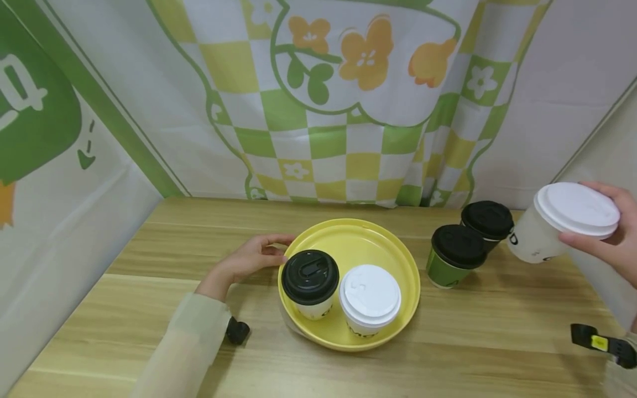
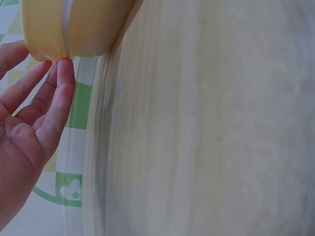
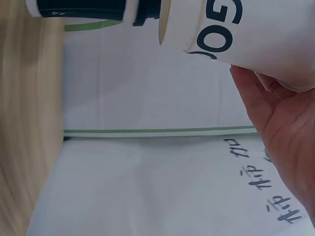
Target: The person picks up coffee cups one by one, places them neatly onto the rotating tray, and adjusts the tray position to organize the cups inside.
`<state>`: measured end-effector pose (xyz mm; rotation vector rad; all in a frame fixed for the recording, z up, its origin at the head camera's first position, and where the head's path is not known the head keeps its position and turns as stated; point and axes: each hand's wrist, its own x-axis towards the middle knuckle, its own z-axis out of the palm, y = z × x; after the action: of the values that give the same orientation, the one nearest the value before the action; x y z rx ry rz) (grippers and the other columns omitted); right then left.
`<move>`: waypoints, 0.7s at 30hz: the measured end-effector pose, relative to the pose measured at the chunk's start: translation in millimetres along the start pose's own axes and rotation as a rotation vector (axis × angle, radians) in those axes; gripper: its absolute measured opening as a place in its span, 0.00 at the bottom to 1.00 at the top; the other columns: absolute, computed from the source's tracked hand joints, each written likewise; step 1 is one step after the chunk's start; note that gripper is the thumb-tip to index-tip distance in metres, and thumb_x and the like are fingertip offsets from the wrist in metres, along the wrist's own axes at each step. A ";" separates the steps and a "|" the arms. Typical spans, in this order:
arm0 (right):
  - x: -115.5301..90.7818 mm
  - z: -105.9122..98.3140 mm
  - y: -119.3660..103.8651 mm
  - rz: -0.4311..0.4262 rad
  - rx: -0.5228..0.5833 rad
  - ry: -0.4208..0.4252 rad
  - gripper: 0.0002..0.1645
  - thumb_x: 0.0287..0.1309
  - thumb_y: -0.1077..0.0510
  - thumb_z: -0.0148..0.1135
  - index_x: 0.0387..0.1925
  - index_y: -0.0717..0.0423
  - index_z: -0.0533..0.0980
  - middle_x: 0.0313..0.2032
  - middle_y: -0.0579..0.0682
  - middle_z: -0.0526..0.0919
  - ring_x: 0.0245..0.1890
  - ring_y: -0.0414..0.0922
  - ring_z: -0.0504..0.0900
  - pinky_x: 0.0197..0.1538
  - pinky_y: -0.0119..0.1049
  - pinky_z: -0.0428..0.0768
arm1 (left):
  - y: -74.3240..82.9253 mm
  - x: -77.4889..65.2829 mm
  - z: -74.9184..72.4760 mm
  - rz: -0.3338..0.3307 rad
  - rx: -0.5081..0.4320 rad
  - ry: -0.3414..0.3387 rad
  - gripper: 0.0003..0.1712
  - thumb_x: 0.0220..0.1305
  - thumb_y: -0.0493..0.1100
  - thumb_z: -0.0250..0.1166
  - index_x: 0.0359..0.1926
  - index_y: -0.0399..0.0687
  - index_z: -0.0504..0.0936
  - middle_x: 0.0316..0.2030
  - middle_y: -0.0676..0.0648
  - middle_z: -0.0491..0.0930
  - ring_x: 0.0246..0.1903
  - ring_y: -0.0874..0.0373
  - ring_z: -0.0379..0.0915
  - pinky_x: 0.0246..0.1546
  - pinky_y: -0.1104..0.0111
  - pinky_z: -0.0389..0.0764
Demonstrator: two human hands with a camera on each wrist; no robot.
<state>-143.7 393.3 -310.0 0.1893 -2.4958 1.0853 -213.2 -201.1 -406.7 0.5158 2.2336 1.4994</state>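
My right hand [image 1: 619, 232] grips a white paper cup [image 1: 532, 237] with a white lid, tilted and raised off the table at the right. Dark lettering shows on this cup [image 3: 275, 34] in the right wrist view. My left hand [image 1: 254, 257] touches the left rim of a round yellow tray [image 1: 348, 229] with its fingertips. In the left wrist view, the fingers [image 2: 63, 81] meet the tray's side wall. On the tray stand a black-lidded cup [image 1: 311, 279] and a white-lidded cup [image 1: 370, 298], side by side near the front.
Right of the tray, a green cup with a black lid [image 1: 455, 254] stands close to another black-lidded cup [image 1: 487, 221]. All rest on a wooden table [image 1: 448, 342]. A checkered, flower-printed curtain [image 1: 328, 143] hangs along the back edge.
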 end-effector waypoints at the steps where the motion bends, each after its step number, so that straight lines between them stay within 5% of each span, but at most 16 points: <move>1: -0.7 -0.6 -3.1 -0.006 -0.005 -0.004 0.53 0.56 0.70 0.67 0.76 0.42 0.53 0.55 0.23 0.60 0.46 0.22 0.63 0.40 0.05 0.65 | 0.0 0.0 0.1 -0.001 -0.001 -0.001 0.32 0.68 0.39 0.64 0.71 0.38 0.67 0.66 0.34 0.69 0.55 0.49 0.77 0.54 0.68 0.78; 13: -3.8 2.1 -28.7 -0.150 0.092 -0.084 0.57 0.45 0.81 0.64 0.75 0.49 0.56 0.58 0.29 0.66 0.50 0.27 0.68 0.43 0.07 0.68 | 0.8 0.1 1.5 -0.029 0.026 0.014 0.33 0.65 0.35 0.65 0.70 0.41 0.68 0.66 0.36 0.70 0.56 0.49 0.76 0.50 0.69 0.80; 21: -5.4 10.1 -46.2 -0.307 0.183 -0.142 0.62 0.29 0.82 0.71 0.72 0.62 0.59 0.62 0.41 0.70 0.52 0.35 0.72 0.46 0.13 0.74 | 0.0 -1.5 1.9 -0.034 0.027 0.016 0.34 0.64 0.34 0.65 0.71 0.43 0.68 0.66 0.37 0.70 0.54 0.50 0.76 0.48 0.69 0.80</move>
<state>-128.9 354.0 -287.6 0.7006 -2.3805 1.2000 -211.0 -200.4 -407.2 0.4735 2.2663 1.4630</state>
